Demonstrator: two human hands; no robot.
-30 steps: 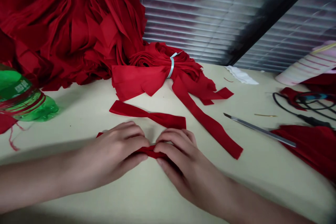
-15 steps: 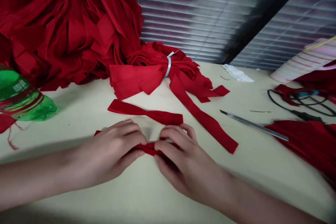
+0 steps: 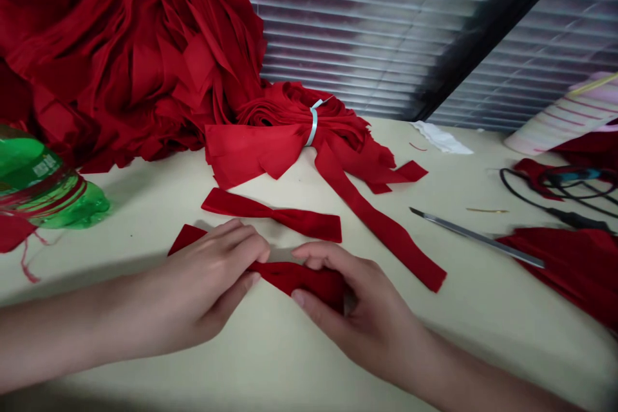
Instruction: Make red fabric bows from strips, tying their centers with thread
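Observation:
A folded red fabric strip [image 3: 304,280], narrowed near its middle, lies across the space between my hands. My left hand [image 3: 219,280] pinches it at the narrowed part; its left end pokes out beyond my knuckles. Around the right half my right hand [image 3: 360,299] is spread, thumb at the near edge and fingers at the far edge, with a gap between them. Just beyond is a second red strip [image 3: 309,222], also pinched narrow in the middle. A longer flat red strip [image 3: 381,219] runs from the tied bundle toward the right.
A red fabric bundle [image 3: 284,141] tied with pale ribbon stands behind, beside a big red heap [image 3: 130,64]. At left lies a green bottle [image 3: 72,199] wound with red thread. A thin metal blade-like tool [image 3: 477,238], a black cable [image 3: 545,206] and a thread cone [image 3: 560,119] are at right.
My right hand has opened from its pinch near the middle and spread around the strip's right half, uncovering it. My left hand keeps its pinch. The view has shifted slightly.

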